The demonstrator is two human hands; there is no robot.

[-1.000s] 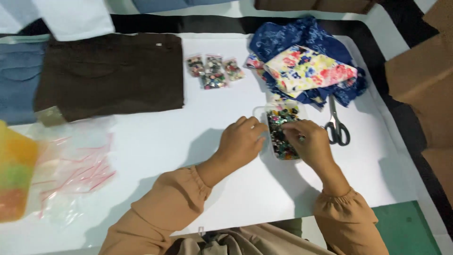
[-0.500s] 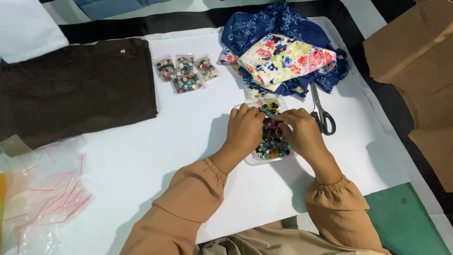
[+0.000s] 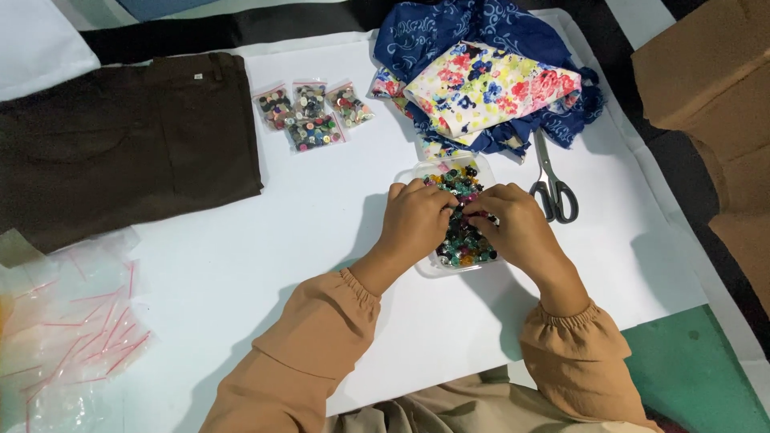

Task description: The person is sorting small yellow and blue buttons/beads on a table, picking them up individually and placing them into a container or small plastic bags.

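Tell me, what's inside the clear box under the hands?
The clear box holds lots of small colourful buttons. The left hand and right hand reach into it and cover the middle, so what lies beneath the fingers cannot be seen.

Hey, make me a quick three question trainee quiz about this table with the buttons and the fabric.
1. True or false: both hands are in the clear tray of buttons.
2. How many small bags of buttons lie beside the brown trousers?
3. What lies just right of the tray: A) scissors B) pliers C) a ruler?

Key: 1 true, left hand and right hand. 2 four. 3 A, scissors, below the floral fabric.
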